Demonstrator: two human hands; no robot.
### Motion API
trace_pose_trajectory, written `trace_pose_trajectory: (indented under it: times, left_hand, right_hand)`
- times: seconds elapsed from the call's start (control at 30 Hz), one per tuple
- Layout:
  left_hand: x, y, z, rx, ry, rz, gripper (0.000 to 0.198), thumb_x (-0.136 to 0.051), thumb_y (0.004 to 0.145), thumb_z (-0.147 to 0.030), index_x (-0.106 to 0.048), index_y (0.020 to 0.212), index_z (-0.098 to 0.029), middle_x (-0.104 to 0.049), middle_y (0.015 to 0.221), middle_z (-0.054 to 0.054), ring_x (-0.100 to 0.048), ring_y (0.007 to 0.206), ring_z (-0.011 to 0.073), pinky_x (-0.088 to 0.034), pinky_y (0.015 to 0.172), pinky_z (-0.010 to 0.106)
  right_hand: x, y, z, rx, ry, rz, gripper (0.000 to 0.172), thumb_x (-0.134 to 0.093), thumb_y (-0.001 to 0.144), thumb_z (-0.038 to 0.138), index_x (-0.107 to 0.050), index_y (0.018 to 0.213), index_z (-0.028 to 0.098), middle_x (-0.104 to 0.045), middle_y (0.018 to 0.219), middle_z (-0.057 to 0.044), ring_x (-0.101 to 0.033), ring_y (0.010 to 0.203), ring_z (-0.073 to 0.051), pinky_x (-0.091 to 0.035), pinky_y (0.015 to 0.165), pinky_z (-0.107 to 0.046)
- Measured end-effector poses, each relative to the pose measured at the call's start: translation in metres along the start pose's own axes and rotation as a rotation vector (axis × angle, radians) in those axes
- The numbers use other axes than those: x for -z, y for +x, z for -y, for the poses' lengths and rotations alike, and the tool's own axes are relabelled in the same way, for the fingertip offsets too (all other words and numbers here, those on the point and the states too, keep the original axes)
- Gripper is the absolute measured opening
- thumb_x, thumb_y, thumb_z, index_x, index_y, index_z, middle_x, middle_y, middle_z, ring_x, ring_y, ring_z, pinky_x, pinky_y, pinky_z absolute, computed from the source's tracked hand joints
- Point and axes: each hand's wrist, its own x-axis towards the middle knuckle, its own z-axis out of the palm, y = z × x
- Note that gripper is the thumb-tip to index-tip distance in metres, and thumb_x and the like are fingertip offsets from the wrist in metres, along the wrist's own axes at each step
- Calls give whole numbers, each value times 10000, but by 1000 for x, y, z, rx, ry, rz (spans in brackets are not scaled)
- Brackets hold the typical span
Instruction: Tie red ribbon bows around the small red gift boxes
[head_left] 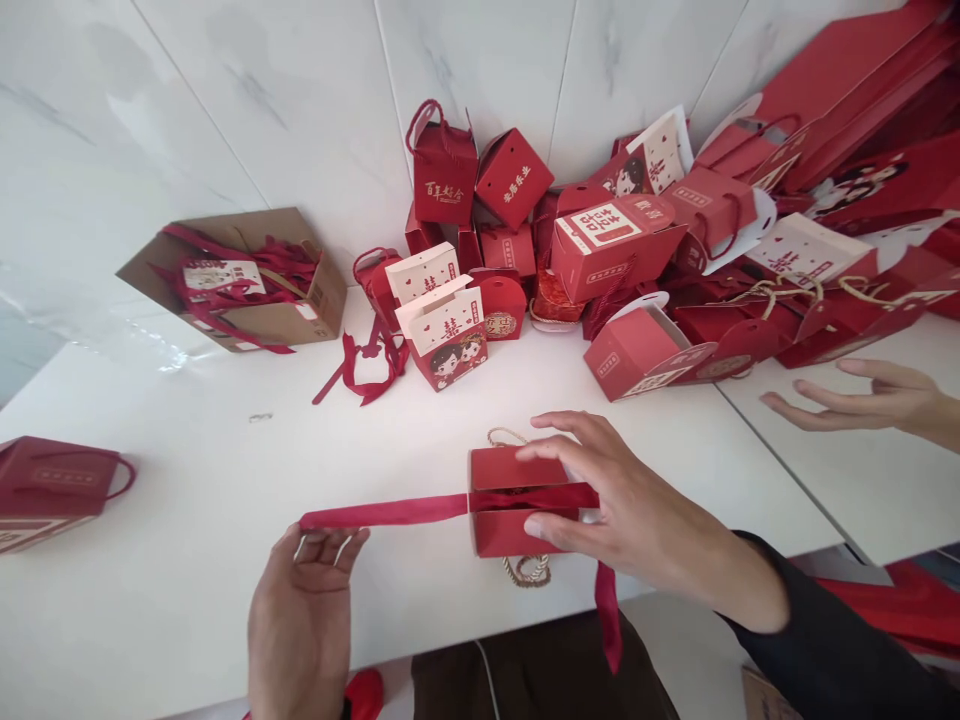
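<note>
A small red gift box (517, 538) lies on the white table before me, its two top flaps nearly meeting. A dark red ribbon (390, 513) runs through the gap between them and stretches out to the left. My left hand (304, 610) is closed on that end of the ribbon, pinching it near the fingertips. On the right side of the box is my right hand (622, 490), its thumb on the near flap and fingers over the far one. The ribbon's other end hangs below this hand past the table edge. Gold cord handles (529, 572) stick out beside the box.
Behind stand many red gift boxes (619, 245) in a pile. A cardboard carton (322, 290) at back left holds ribbons; a loose ribbon (371, 370) lies beside it. Another red box (56, 490) sits far left. Another person's hand (862, 400) reaches in from the right.
</note>
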Motion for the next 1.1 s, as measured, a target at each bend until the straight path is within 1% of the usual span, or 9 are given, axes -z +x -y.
trace_pose_trajectory:
  times: [0.2,0.3,0.4,0.53,0.67,0.77,0.87,1.0,1.1]
  left_hand:
    - [4,-27,39,286,314,353,422,-556,897,-509,-758,978,-147,-741,1139,173,-650,1191,367,-491,1084,574]
    - [-7,-57,58,121,567,480,525,-559,926,-585,-671,1329,-267,-580,1482,93,-500,1397,365,-395,1175,558]
    - [-22,-68,62,-161,642,470,546,-585,928,-603,-564,1432,-393,-438,1607,-4,-399,1479,329,-445,1143,494]
    - [-36,-65,58,-367,587,518,431,-582,960,-537,-632,1349,-359,-533,1525,28,-447,1434,293,-438,1131,449]
    - [-42,-63,56,-350,428,550,381,-639,933,-506,-686,1267,-329,-630,1384,53,-552,1294,274,-476,1055,412]
    - [-46,-61,54,-252,363,588,346,-650,919,-524,-735,1167,-298,-665,1298,55,-556,1269,273,-488,1024,395]
    - [-51,-59,54,-235,396,548,313,-714,868,-531,-765,1033,-271,-688,1157,45,-586,1176,258,-494,994,379]
    - [-56,-61,55,-321,385,475,346,-647,908,-569,-756,926,-241,-712,1029,45,-604,1112,242,-462,1039,389]
    - [-57,-65,53,-350,482,518,381,-570,957,-568,-744,947,-229,-722,992,54,-652,979,228,-519,927,371]
  right_hand:
    - [-7,8,4,55,-208,-27,185,-785,841,188,-719,1013,209,-598,1311,-125,-492,1301,-336,-485,1075,-531]
    - [-4,7,5,51,-183,-23,306,-771,842,178,-693,1134,224,-598,1334,-115,-497,1315,-330,-474,1093,-530]
    - [7,-5,4,-34,21,16,636,-708,915,312,-436,1490,299,-498,1498,-95,-471,1383,-299,-568,991,-439]
    - [21,-29,-7,-302,297,103,781,-643,931,571,-248,1580,391,-370,1621,-68,-375,1476,-319,-636,801,-343]
    - [20,-45,-23,-394,441,81,826,-633,933,600,-205,1599,367,-371,1611,-111,-318,1509,-321,-528,1048,-465]
    - [17,-48,-27,-391,556,74,739,-581,968,598,-250,1574,335,-515,1459,-125,-509,1365,-284,-464,1098,-474]
    - [17,-46,-23,-408,579,121,539,-548,992,589,-439,1424,285,-638,1056,-48,-649,981,-221,-531,908,-396]
    - [19,-40,-16,-412,542,33,329,-601,976,544,-568,913,222,-438,722,54,-410,616,-120,-400,573,-256]
    - [18,-37,-12,-427,564,-10,320,-611,982,497,-514,845,224,-391,715,64,-310,589,-108,-306,526,-245]
